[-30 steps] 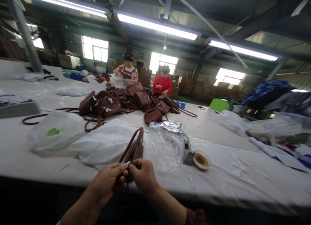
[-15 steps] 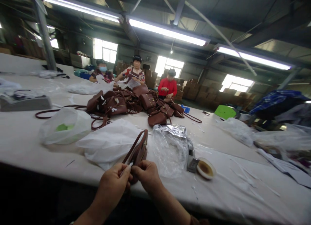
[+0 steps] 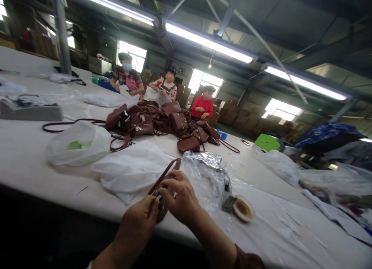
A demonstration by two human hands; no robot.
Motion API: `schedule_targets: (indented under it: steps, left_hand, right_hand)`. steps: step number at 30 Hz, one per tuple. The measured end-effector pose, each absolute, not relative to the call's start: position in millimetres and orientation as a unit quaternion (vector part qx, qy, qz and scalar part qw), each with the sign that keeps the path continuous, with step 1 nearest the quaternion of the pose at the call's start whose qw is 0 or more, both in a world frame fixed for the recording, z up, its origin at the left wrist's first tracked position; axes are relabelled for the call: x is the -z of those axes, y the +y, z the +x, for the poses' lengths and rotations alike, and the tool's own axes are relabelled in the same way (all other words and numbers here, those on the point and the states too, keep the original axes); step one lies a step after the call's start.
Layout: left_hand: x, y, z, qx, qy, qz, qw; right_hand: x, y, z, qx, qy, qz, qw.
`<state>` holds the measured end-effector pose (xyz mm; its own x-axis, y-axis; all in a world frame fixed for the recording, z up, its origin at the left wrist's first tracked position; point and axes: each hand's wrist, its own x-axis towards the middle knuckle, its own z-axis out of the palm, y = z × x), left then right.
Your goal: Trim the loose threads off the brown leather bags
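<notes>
A small brown handbag (image 3: 162, 216) with a strap handle stands at the table's near edge, between my two hands. My left hand (image 3: 136, 218) is closed, its thumb and fingers pinching the bag's near side beside a small white piece (image 3: 159, 197). Over the bag's upper right side lies my right hand (image 3: 183, 199), its fingers bent around it and the fingertips close to the white piece. Both hands hide much of the bag's body. Beyond them a white cloth-like bag (image 3: 130, 168) lies on the table, just left of the strap.
Farther back is a heap of brown handbags (image 3: 145, 124). Crumpled clear plastic (image 3: 203, 176), a grey block (image 3: 229, 203) and a round dish with brown content (image 3: 243, 209) sit to the right. A plastic bag with green pieces (image 3: 78, 145) lies left. Three people work across the table.
My right hand has shifted up from the bag's lower part onto its upper right side, its fingers spreading more. My left hand keeps its pinch. The camera view has tilted slightly.
</notes>
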<state>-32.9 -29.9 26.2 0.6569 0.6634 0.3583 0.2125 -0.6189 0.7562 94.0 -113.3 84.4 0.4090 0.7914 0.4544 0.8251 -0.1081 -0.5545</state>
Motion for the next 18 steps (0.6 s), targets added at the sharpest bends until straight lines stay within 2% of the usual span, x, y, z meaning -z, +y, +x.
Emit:
schedule_targets:
  steps: [3,6,12,18]
  left_hand:
    - [-21.2,-30.9,-31.6,-0.346,0.254,0.846,0.315]
    - [-18.0,-30.5,-31.7,-0.347,0.245,0.852,0.305]
    - [-16.8,-28.9,-31.6,-0.349,0.242,0.851,0.31]
    - [-23.5,-28.6,-33.7,-0.335,0.244,0.817,0.4]
  right_hand:
    - [-100.2,-103.0,97.0,0.045,-0.61,-0.749,0.254]
    - [-100.5,-93.5,99.0,0.03,-0.623,-0.755,0.202]
    - [-93.7,-83.5,105.1,-0.05,-0.618,-0.751,0.229]
    - [-88.0,-81.6,105.6,-0.072,-0.607,-0.732,0.301]
